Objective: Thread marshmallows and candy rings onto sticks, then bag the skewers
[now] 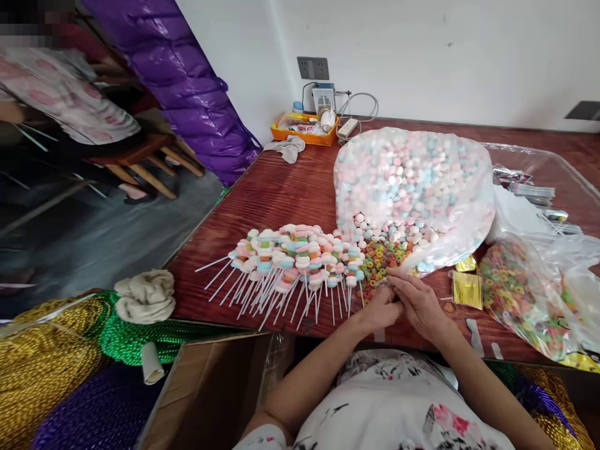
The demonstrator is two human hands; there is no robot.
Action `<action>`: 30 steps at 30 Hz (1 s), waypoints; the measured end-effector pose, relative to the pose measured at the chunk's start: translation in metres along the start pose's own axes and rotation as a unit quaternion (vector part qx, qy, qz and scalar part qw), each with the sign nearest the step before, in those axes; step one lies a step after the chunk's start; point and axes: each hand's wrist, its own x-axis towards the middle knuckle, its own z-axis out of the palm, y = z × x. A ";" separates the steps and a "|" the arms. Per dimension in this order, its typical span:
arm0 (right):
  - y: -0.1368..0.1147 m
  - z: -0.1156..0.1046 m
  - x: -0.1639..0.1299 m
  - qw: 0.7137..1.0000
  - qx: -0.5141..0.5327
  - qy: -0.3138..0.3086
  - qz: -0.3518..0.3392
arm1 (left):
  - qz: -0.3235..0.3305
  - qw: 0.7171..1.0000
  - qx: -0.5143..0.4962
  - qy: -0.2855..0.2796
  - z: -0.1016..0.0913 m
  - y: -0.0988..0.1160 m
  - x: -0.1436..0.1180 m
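My left hand [382,309] and my right hand [419,301] meet at the front of the table, fingers closed together. Whatever they pinch is hidden by the fingers. Just beyond them is a pile of small coloured candy rings [382,257], spread in front of a large clear bag of pastel marshmallows [412,181], whose mouth lies open towards me. To the left of my hands lies a heap of candy skewers [300,259], marshmallows and coloured rings threaded on white sticks, the bare ends pointing towards me.
To the right lie a bag of candy rings [520,287], a packet of gold ties [467,290] and a clear plastic tray [562,162]. At the back stands an orange tray [304,134] of small items. Left of the table are a cloth [145,297], bead strands [51,337] and a seated person [70,100].
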 end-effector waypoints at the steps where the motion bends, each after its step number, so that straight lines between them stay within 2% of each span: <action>1: 0.001 -0.002 -0.001 1.000 0.011 -0.019 0.010 | -0.022 1.000 -0.006 -0.017 0.000 -0.001 -0.002; 4: 0.002 -0.013 -0.003 0.995 0.037 -0.086 0.033 | -0.073 0.995 -0.031 -0.067 0.001 -0.001 -0.009; 6: 0.002 -0.022 -0.006 0.991 0.018 -0.130 0.023 | -0.102 0.989 -0.047 -0.094 -0.001 0.002 -0.011; 10: 0.010 -0.035 -0.016 0.973 -0.069 -0.216 -0.049 | -0.181 0.968 -0.090 -0.150 -0.004 0.006 -0.010; 13: 0.016 -0.041 -0.022 0.943 -0.168 -0.268 -0.105 | -0.240 0.947 -0.138 -0.163 -0.003 0.005 -0.008; 15: 0.016 -0.045 -0.023 0.922 -0.215 -0.292 -0.133 | -0.255 0.940 -0.155 -0.165 -0.002 0.005 -0.007; 17: 0.015 -0.048 -0.022 0.913 -0.216 -0.311 -0.153 | -0.257 0.936 -0.163 -0.179 -0.002 0.005 -0.007; 22: 0.016 -0.045 -0.027 0.917 -0.187 -0.316 -0.155 | -0.258 0.931 -0.118 -0.230 -0.003 0.010 -0.008; 24: 0.018 -0.042 -0.031 0.918 -0.193 -0.318 -0.137 | -0.230 0.944 -0.052 -0.233 -0.004 0.014 -0.009; 27: 0.021 -0.043 -0.034 0.911 -0.226 -0.336 -0.075 | -0.087 0.966 0.137 -0.201 -0.003 0.022 -0.010; 28: 0.021 -0.044 -0.033 0.908 -0.238 -0.342 -0.050 | -0.028 0.959 0.212 -0.184 -0.003 0.023 -0.011; 30: 0.021 -0.047 -0.030 0.901 -0.253 -0.351 -0.005 | 0.051 0.924 0.344 -0.157 -0.001 0.023 -0.012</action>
